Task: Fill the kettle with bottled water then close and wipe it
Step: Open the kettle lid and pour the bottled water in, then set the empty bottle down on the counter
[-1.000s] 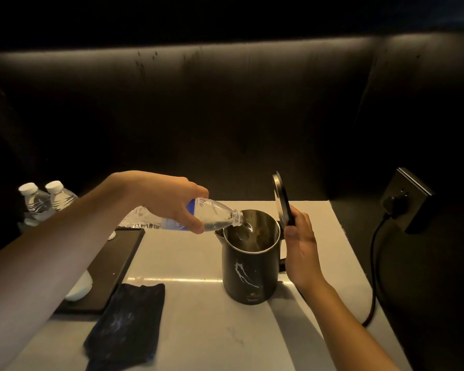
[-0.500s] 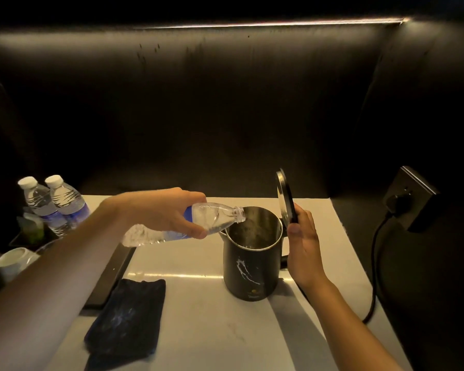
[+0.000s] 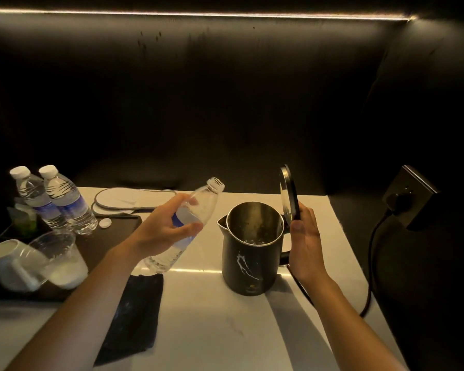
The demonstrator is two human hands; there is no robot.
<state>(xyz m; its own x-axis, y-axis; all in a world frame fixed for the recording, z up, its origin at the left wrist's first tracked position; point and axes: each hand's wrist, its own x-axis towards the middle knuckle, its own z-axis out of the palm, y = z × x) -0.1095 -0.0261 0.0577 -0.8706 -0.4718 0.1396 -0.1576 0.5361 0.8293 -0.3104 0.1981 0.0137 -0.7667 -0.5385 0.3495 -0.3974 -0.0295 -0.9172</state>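
Left — bottle beside kettle rim

Kettle handle behind right hand

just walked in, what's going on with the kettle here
A person is filling a black kettle from a water bottle. The left hand holds the uncapped bottle tilted mouth-up beside the kettle, not pouring. The right hand rests at the handle side by the upright lid. A dark cloth lies unused on the table.
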